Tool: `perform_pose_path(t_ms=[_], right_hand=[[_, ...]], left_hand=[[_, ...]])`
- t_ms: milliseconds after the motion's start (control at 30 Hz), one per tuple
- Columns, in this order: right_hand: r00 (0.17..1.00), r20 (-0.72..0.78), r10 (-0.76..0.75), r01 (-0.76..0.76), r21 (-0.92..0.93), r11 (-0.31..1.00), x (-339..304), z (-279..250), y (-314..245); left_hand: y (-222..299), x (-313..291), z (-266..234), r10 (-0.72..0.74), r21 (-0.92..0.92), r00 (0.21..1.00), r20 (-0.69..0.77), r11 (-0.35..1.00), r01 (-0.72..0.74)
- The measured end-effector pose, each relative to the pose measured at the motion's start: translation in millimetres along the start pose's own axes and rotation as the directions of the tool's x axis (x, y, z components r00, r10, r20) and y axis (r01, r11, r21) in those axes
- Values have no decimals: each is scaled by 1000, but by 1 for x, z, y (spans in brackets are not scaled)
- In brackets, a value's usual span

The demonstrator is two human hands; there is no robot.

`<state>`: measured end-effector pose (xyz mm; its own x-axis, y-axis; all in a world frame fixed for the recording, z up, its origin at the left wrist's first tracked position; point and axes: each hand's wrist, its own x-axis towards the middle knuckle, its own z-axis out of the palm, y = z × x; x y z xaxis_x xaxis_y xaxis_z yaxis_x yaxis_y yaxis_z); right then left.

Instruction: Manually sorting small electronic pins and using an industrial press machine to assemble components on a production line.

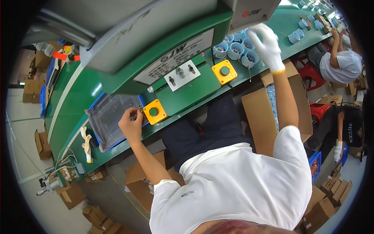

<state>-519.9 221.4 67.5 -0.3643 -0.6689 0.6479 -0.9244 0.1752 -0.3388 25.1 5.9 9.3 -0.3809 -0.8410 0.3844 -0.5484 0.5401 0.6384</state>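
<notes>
My bare left hand [131, 124] is at the right end of a blue tray [113, 117] with a dark lining, beside a small heap of brownish metal parts [141, 110]. Its thumb and fingers are bent together in a pinch, and what lies between them is too small to make out. My right hand [268, 46], in a white knit glove, reaches over a group of light blue cups [236, 50]. Its fingers are curved and apart, with nothing visible in them. Small parts lie inside the cups.
A green press [163, 46] hangs over a metal fixture [182, 80], flanked by a left yellow button box [155, 112] and a right one [224, 71]. A cream glove [86, 144] lies left. An open carton [259, 113] stands below my right arm. Other people work at right.
</notes>
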Motion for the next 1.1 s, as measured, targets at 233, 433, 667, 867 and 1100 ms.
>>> perform_pose_path(t_ms=[233,433,667,867,1100], right_hand=[[998,-21,-62,62,-11,998,-122,7,-2],[915,-319,247,0,612,791,-119,23,-77],[997,28,75,-72,723,687,-60,56,-222],[975,-218,44,100,606,789,-40,77,-234],[995,-75,65,44,923,383,-54,75,-166]], left_hand=[[-5,0,4,22,17,1000,-2,1000,-22],[-2,4,-1,90,43,996,16,995,-91],[-2,4,-1,24,30,999,37,999,-25],[4,6,0,27,54,998,50,998,-30],[-3,0,0,23,60,999,23,998,-24]])
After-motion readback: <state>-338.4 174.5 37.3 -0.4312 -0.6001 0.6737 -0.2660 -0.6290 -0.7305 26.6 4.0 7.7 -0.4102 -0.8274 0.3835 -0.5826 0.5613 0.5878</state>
